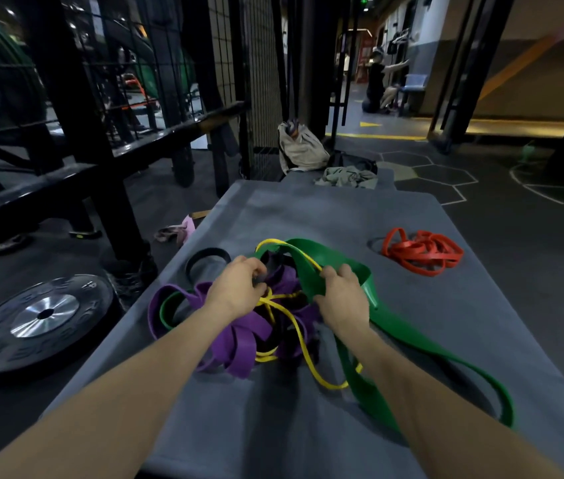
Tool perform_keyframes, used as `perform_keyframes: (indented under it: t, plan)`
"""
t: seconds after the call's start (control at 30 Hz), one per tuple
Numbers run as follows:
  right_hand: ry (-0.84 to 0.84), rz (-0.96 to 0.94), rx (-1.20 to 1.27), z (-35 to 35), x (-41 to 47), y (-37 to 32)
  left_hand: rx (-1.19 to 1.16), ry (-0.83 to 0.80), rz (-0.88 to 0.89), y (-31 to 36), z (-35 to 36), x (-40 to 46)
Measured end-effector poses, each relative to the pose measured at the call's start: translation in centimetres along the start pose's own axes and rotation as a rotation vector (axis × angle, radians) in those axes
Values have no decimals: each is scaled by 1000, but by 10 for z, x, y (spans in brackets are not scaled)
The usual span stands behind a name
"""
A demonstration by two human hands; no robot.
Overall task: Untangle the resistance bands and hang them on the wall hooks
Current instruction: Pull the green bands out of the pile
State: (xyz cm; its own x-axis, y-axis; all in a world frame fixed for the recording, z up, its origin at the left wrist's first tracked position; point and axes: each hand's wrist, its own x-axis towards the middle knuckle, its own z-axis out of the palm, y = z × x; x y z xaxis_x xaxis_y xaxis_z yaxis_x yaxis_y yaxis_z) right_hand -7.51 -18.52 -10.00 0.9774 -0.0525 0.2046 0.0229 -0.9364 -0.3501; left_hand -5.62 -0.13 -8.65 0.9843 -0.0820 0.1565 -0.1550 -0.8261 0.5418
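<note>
We are working both hands into a tangle of bands lying near the middle of a grey mat (342, 216). Our left hand (235, 288) is sitting on the left part of the knot, fingers curled down into it, pinching what looks like the yellow band (303, 344) where it is crossing a dark loop; exactly which strand it is holding we cannot tell. Our right hand (341, 295) is lying just to the right, fingers curled over the edge of the green band (408, 335) and gripping it where it is arching up over the pile.

The green band is wide and flat, rising in a loop behind our hands and trailing off toward the mat's near right corner. The yellow band is thin, threading through the pile and looping out toward us between our forearms. The purple band (239, 340) is bunching in folded loops under and left of the left hand, with a black band (204, 259) poking out just beyond it.

A red band (422, 252) is lying coiled by itself, well apart to the right. A weight plate (38, 316) is resting on the floor left of the mat.
</note>
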Motion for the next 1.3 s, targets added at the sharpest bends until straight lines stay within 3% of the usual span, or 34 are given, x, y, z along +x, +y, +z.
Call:
perform_keyframes:
  t: [0.2, 0.3, 0.47, 0.63, 0.83, 0.97, 1.07, 1.2, 1.3]
  plan:
    - [178, -194, 378, -47, 1, -7, -49, 150, -100, 14, -1, 14]
    - [273, -315, 462, -79, 7, -4, -41, 123, -61, 25, 2, 19]
    - [364, -274, 485, -111, 10, 12, -123, 87, -53, 31, 10, 20]
    - [311, -195, 461, -111, 6, 23, -176, 185, -19, 26, -26, 20]
    - [280, -272, 342, -116, 5, -7, -275, 364, 36, 45, -90, 15]
    - [287, -232, 292, -126, 2, -15, -373, 359, 75, 58, -119, 7]
    - [168, -235, 281, -128, -3, -28, -423, 364, 114, 75, -125, 0]
    - [-121, -273, 666, -133, -15, -60, -609, 229, 220, 108, -122, -4]
    - [-121, -207, 994, -135, -18, -79, -944, 129, 188, 127, -119, -6]
